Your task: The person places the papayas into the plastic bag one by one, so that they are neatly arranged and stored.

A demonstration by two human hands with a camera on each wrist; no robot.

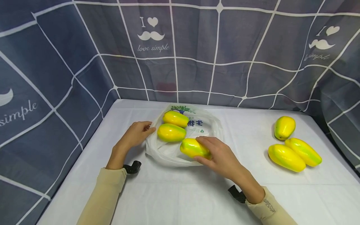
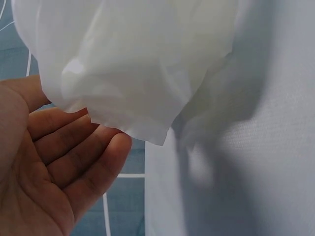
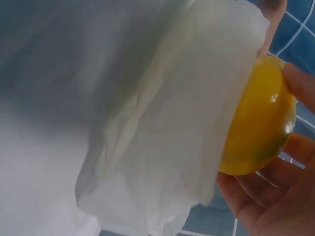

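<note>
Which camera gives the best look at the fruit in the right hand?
The head view: the whole yellow-green fruit shows under the right hand at the plastic bag's rim. The right wrist view shows one end of it, half hidden by the bag. The left wrist view shows none of it.

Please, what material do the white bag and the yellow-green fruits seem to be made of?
The bag looks like thin plastic film: translucent, crinkled, softly shiny, with blue print. The fruit held by the right hand looks like hard moulded plastic, probably imitation: a very smooth, glossy skin with sharp highlights and uniform colour.
</note>
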